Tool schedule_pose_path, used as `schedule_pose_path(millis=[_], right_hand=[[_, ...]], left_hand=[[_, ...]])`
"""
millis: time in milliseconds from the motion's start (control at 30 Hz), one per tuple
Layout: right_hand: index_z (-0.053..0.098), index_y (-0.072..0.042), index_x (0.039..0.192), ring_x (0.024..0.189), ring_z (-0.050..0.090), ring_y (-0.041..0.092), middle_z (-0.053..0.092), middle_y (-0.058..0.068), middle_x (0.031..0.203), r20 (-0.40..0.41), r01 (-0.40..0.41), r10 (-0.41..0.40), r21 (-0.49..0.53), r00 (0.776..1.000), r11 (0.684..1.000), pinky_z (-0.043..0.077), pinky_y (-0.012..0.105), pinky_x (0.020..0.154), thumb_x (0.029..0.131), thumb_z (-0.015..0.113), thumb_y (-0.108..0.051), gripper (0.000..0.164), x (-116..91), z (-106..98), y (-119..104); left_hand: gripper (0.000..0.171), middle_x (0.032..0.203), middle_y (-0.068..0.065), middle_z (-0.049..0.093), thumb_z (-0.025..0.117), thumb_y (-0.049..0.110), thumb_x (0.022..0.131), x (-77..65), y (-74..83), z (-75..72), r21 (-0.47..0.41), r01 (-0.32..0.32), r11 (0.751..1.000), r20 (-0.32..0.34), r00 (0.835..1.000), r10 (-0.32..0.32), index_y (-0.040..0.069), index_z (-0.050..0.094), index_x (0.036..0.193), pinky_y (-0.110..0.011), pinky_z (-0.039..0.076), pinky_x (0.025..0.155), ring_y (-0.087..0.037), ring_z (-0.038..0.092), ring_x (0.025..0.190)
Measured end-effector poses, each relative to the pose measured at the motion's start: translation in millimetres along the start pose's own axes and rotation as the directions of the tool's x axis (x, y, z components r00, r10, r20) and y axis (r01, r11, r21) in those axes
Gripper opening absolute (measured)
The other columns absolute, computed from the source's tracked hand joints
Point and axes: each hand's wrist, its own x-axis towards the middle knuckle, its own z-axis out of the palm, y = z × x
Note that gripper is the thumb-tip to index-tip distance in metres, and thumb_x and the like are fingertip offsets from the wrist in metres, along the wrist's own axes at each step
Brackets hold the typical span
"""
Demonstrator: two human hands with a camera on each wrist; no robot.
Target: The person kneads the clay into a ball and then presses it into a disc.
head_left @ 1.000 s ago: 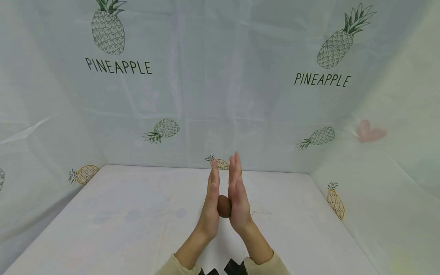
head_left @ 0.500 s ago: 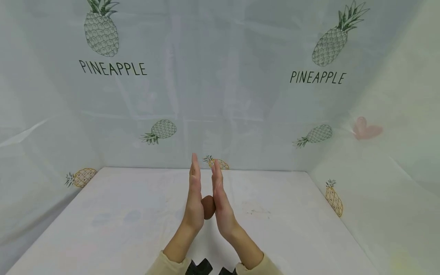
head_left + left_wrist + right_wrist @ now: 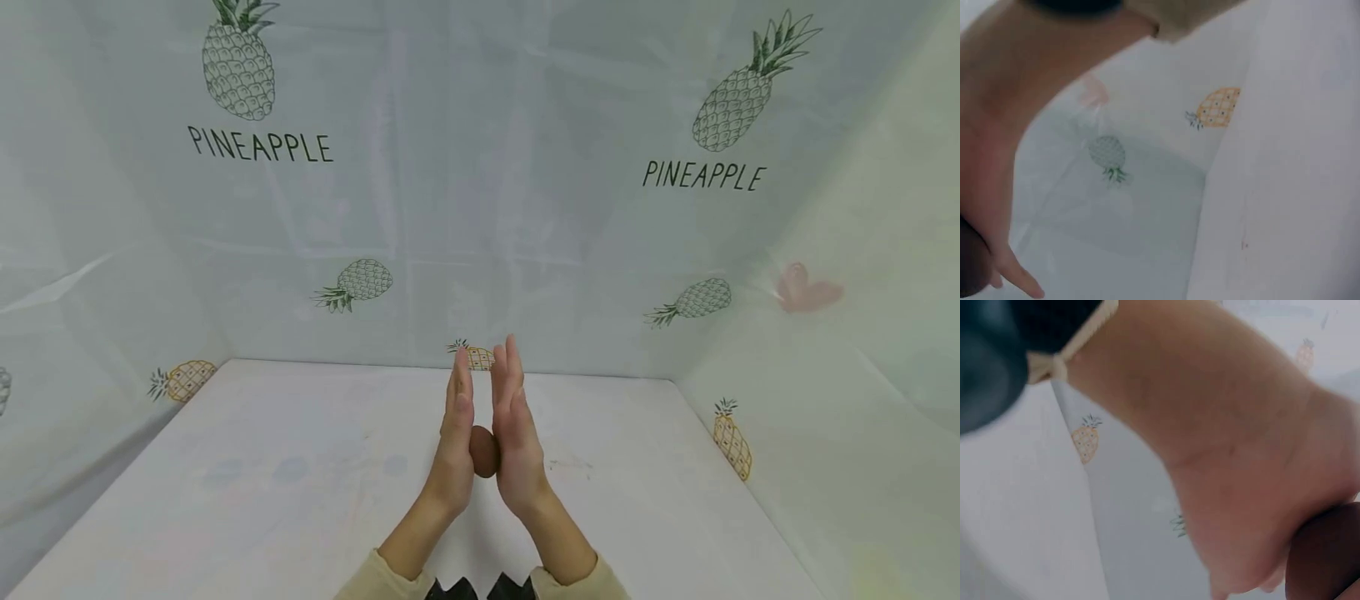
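A smooth, brown, slightly egg-shaped ball [image 3: 484, 452] is held between two flat palms, above the white table. My left hand [image 3: 453, 450] presses on it from the left and my right hand [image 3: 519, 454] from the right. Fingers on both hands are straight and point forward and up, with the fingertips apart. Part of the ball is hidden by the palms. In the left wrist view, a dark part of the ball [image 3: 972, 262] shows at the lower left edge beside a palm. The right wrist view has the ball [image 3: 1325, 556] at the lower right, against a palm.
The white table [image 3: 300, 517] has faint stains and small marks. Behind it hangs a pale sheet [image 3: 480, 192] printed with pineapples, and similar sheets line both sides. Black wrist devices [image 3: 453, 589] sit by the beige cuffs.
Both hands shifted left with the ball, the left one sliding forward. Now they are back to the right, with the right hand further forward. The ball stays between the palms throughout.
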Motion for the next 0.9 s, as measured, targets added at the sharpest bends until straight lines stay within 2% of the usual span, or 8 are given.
schedule_pose_path(millis=[167, 367, 633, 733, 900], right_hand=[[-0.009, -0.037, 0.17, 0.164, -0.01, 0.017, -0.007, -0.006, 0.178, -0.04, -0.031, 0.031, 0.021, 0.999, 0.999, -0.014, 0.06, 0.127, 0.114, 0.007, -0.045, 0.059, 2.2, -2.8, 6.0], [-0.008, -0.037, 0.171, 0.164, -0.012, 0.018, -0.009, -0.008, 0.177, -0.018, -0.071, 0.071, 0.013, 0.997, 0.997, -0.012, 0.06, 0.127, 0.115, 0.007, -0.047, 0.059, 2.6, 2.6, 14.1], [-0.009, -0.029, 0.171, 0.164, -0.012, 0.023, -0.012, -0.012, 0.177, 0.052, -0.066, 0.067, -0.019, 0.996, 0.998, -0.014, 0.061, 0.126, 0.114, 0.006, -0.043, 0.061, -2.7, 17.7, 12.4], [-0.009, -0.031, 0.171, 0.164, -0.014, 0.021, -0.01, -0.011, 0.177, 0.05, -0.05, 0.05, -0.008, 0.998, 0.999, -0.016, 0.063, 0.124, 0.114, 0.005, -0.044, 0.061, -2.9, 17.4, 6.3], [-0.008, -0.037, 0.171, 0.164, -0.015, 0.02, -0.009, -0.006, 0.178, 0.037, -0.007, 0.007, 0.017, 0.999, 1.0, -0.02, 0.067, 0.121, 0.112, 0.004, -0.044, 0.06, -1.4, 7.7, -2.2]], left_hand=[[0.057, 0.177, 0.015, -0.009, 0.009, 0.04, 0.114, -4.2, 7.1, 5.3, -0.016, -0.022, 1.0, 0.027, 0.999, 0.022, 0.039, -0.002, 0.17, -0.068, -0.01, 0.125, -0.014, -0.012, 0.163], [0.059, 0.177, 0.014, -0.008, 0.009, 0.042, 0.113, -3.8, 10.6, -1.0, -0.029, -0.039, 0.999, 0.003, 0.999, 0.039, 0.035, -0.002, 0.171, -0.064, -0.011, 0.126, -0.015, -0.012, 0.163], [0.059, 0.175, 0.019, -0.012, 0.007, 0.054, 0.111, 3.5, 7.0, -18.7, -0.054, 0.002, 0.999, -0.073, 0.997, -0.005, 0.048, -0.002, 0.168, -0.066, -0.01, 0.125, -0.014, -0.016, 0.162], [0.058, 0.176, 0.018, -0.011, 0.008, 0.051, 0.112, 4.7, 4.4, -18.9, -0.02, 0.008, 1.0, -0.077, 0.997, -0.009, 0.045, -0.002, 0.169, -0.066, -0.01, 0.126, -0.013, -0.014, 0.162], [0.059, 0.176, 0.016, -0.006, 0.01, 0.047, 0.113, 4.1, -0.7, -10.2, 0.026, 0.015, 1.0, -0.075, 0.997, -0.013, 0.036, 0.0, 0.171, -0.063, -0.01, 0.127, -0.014, -0.011, 0.163]])
